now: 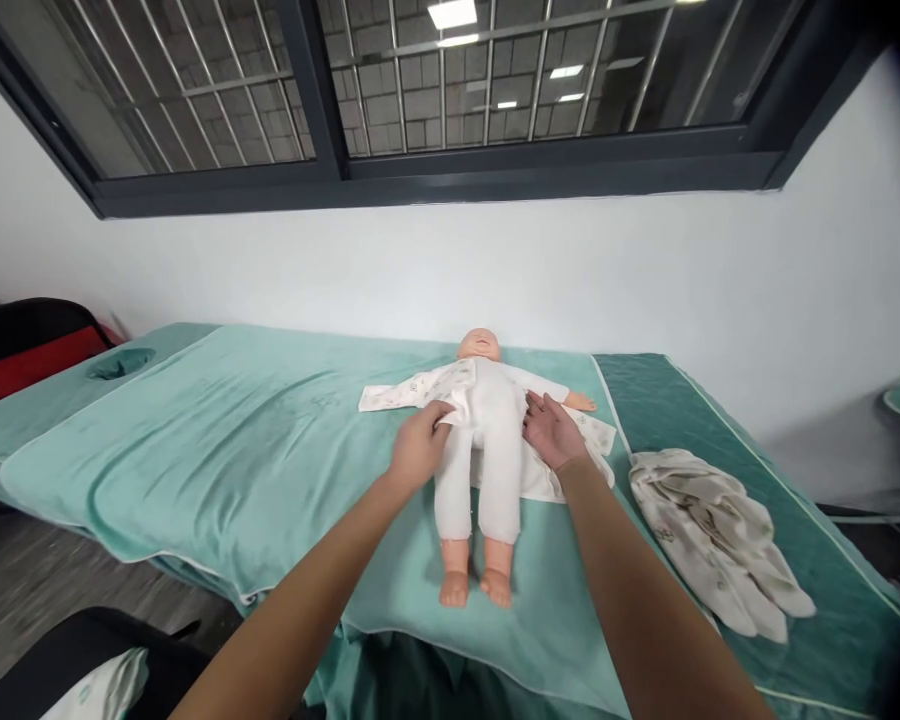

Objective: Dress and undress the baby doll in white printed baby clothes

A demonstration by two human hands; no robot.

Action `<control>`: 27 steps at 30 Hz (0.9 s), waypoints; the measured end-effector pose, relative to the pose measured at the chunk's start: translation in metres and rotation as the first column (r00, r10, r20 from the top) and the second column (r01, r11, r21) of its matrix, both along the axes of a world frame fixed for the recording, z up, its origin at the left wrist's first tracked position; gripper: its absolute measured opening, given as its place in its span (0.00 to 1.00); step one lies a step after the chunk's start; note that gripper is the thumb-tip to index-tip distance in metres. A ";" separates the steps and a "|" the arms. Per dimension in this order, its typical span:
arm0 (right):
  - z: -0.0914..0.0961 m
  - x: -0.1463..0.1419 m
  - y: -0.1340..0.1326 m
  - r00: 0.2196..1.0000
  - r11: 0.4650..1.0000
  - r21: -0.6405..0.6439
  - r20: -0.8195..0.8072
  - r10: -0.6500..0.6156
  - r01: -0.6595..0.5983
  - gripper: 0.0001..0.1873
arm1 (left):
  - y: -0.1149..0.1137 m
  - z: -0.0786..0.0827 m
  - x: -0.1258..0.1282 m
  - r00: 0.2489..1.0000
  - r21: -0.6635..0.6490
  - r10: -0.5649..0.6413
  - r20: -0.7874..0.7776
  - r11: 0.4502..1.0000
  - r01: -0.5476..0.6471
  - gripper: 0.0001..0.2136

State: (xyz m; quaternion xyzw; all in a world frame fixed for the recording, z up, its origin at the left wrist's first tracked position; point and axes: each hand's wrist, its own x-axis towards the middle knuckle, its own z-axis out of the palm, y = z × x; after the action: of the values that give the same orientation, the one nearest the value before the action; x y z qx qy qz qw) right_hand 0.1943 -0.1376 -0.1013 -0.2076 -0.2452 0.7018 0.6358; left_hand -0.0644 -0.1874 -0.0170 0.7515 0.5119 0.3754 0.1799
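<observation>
A baby doll (487,440) in a white bodysuit lies on its back on a teal bed (255,450), head toward the wall. A patterned white garment (412,392) is spread open beneath it. My left hand (418,445) pinches the garment's edge beside the doll's left hip, fingers closed on the cloth. My right hand (551,430) rests flat with fingers stretched out on the garment at the doll's other side, close to its bare hand (581,402).
A crumpled patterned cloth (712,535) lies on the bed to the right. A face hole (120,363) sits at the bed's left end. A white wall and a barred window stand behind. Black and red furniture (30,345) is at far left.
</observation>
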 end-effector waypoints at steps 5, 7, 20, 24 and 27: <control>0.000 -0.001 0.002 0.999 0.999 0.023 0.024 -0.032 0.031 0.10 | -0.029 0.011 0.019 0.876 0.110 -0.156 -0.457 0.967 0.229 0.11; -0.001 -0.001 0.003 0.999 0.999 0.027 0.037 -0.033 0.032 0.11 | -0.036 0.013 0.021 0.815 0.172 -0.143 -0.561 0.944 0.283 0.11; 0.007 -0.002 0.002 0.997 0.999 0.030 0.074 -0.028 0.026 0.13 | -0.025 0.010 0.044 0.937 -0.017 -0.258 -0.234 0.965 0.261 0.13; 0.011 -0.004 0.001 0.990 0.998 0.024 0.129 -0.061 0.058 0.14 | 0.005 0.021 0.065 0.957 0.054 -0.240 -0.161 0.966 0.252 0.11; 0.010 -0.010 -0.003 0.970 0.989 0.024 0.198 -0.145 0.143 0.14 | 0.039 0.031 0.093 0.943 0.152 -0.165 -0.290 0.965 0.216 0.10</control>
State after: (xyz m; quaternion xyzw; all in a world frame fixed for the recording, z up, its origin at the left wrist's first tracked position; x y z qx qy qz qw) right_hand 0.1845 -0.1411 -0.0908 -0.2910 -0.2951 0.6285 0.6582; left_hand 0.0281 -0.1487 0.0141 0.8556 0.4201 0.2934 0.0736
